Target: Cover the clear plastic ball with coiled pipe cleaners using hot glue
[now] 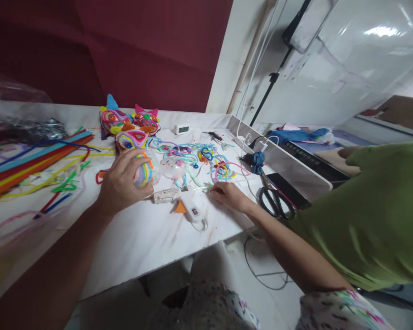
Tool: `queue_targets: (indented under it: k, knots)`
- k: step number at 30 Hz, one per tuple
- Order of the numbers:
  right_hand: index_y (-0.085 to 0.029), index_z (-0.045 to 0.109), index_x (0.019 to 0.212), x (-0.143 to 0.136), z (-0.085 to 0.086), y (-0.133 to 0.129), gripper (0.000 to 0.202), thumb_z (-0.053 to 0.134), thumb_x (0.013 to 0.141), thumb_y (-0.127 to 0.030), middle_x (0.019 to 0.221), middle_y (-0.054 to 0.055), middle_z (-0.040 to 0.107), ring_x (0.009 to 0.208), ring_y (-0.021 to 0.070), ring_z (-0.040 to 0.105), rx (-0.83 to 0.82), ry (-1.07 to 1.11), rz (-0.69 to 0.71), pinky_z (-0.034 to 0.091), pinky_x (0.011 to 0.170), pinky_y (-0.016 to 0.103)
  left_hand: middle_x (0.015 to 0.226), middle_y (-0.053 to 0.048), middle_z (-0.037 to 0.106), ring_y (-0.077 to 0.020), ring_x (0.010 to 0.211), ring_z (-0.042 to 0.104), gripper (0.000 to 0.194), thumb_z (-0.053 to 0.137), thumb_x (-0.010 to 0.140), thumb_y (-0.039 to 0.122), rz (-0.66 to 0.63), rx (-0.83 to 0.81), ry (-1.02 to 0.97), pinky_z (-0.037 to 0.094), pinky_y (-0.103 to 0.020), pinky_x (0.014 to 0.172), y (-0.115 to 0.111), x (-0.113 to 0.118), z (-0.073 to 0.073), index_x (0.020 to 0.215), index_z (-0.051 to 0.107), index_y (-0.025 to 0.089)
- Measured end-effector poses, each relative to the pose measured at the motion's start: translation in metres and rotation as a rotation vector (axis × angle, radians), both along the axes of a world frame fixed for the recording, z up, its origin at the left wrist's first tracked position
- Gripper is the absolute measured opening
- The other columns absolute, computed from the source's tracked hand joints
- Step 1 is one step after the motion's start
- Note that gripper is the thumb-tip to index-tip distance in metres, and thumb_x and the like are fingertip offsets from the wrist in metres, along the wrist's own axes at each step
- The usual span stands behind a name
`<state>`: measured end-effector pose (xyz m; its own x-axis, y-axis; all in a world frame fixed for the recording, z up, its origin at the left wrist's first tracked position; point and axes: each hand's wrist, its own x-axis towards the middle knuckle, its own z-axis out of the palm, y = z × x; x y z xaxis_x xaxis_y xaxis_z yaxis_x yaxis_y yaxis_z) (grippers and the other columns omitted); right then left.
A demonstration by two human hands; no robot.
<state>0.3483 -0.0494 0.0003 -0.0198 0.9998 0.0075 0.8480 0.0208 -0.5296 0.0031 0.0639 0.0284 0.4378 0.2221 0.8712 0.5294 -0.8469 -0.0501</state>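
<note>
My left hand (120,176) is closed around a rounded mask-like craft piece (146,169) covered in bands of coloured pipe cleaners, held just above the table. Clear plastic shows beside it. My right hand (229,196) rests low over the tabletop with its fingers pinched together. A thin pale strand (201,188) runs up to those fingertips; what they hold is too small to make out. Between the hands lie a white corded device (193,211) with a small display, an orange triangular piece (180,207) and a pale cylindrical object (166,195).
Finished colourful animal masks (146,120) stand at the back. Pipe cleaners (37,158) lie at left, with loose twisted pieces (223,170) mid-table. Black-handled scissors (277,202) and a small digital clock (182,129) are there too. A person in a green top (371,215) is close on the right.
</note>
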Motion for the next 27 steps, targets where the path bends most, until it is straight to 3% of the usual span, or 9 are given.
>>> queue_targets:
  k: [4, 11, 18, 23, 27]
  knots:
    - [-0.02, 0.064, 0.082, 0.013, 0.005, -0.006, 0.034, 0.071, 0.1, -0.048, 0.068, -0.003, 0.063, 0.061, 0.0142, 0.058, -0.015, 0.213, 0.021, 0.048, 0.063, 0.029, 0.138, -0.017, 0.072, -0.0327, 0.13, 0.072, 0.046, 0.074, 0.082, 0.019, -0.005, -0.006, -0.005, 0.06, -0.046, 0.118, 0.0, 0.0, 0.0, 0.128, 0.067, 0.016]
    - [-0.023, 0.062, 0.077, 0.01, 0.026, -0.011, 0.052, 0.075, 0.084, -0.073, 0.06, -0.005, 0.052, 0.055, 0.0126, 0.045, -0.006, 0.552, 0.001, 0.04, 0.054, 0.029, 0.139, -0.015, 0.072, -0.0315, 0.131, 0.071, 0.048, 0.076, 0.082, 0.02, 0.005, -0.014, -0.007, 0.06, -0.046, 0.118, 0.004, -0.002, -0.003, 0.129, 0.066, 0.019]
    - [-0.024, 0.061, 0.071, 0.021, 0.043, -0.023, 0.048, 0.094, 0.07, -0.058, 0.075, 0.005, 0.073, 0.07, 0.0218, 0.07, 0.018, 0.729, -0.107, 0.049, 0.054, 0.029, 0.138, -0.016, 0.072, -0.0327, 0.13, 0.071, 0.048, 0.078, 0.083, 0.022, -0.01, -0.016, -0.002, 0.06, -0.047, 0.117, 0.004, -0.001, -0.003, 0.13, 0.066, 0.017]
    - [-0.022, 0.074, 0.079, 0.026, 0.039, -0.042, 0.032, 0.099, 0.062, -0.034, 0.064, -0.003, 0.067, 0.055, 0.0122, 0.057, 0.011, 0.807, -0.135, 0.051, 0.053, 0.027, 0.138, -0.017, 0.072, -0.0329, 0.131, 0.071, 0.048, 0.077, 0.083, 0.022, -0.011, -0.012, 0.005, 0.06, -0.047, 0.118, 0.004, 0.0, -0.003, 0.129, 0.067, 0.017]
    - [-0.023, 0.077, 0.079, 0.043, 0.032, -0.054, 0.029, 0.096, 0.07, -0.042, 0.067, -0.002, 0.066, 0.059, 0.0125, 0.059, 0.045, 0.887, -0.212, 0.053, 0.054, 0.026, 0.137, -0.017, 0.073, -0.0346, 0.13, 0.073, 0.047, 0.077, 0.083, 0.023, -0.01, 0.005, 0.01, 0.062, -0.049, 0.116, 0.005, 0.0, -0.003, 0.129, 0.067, 0.017]
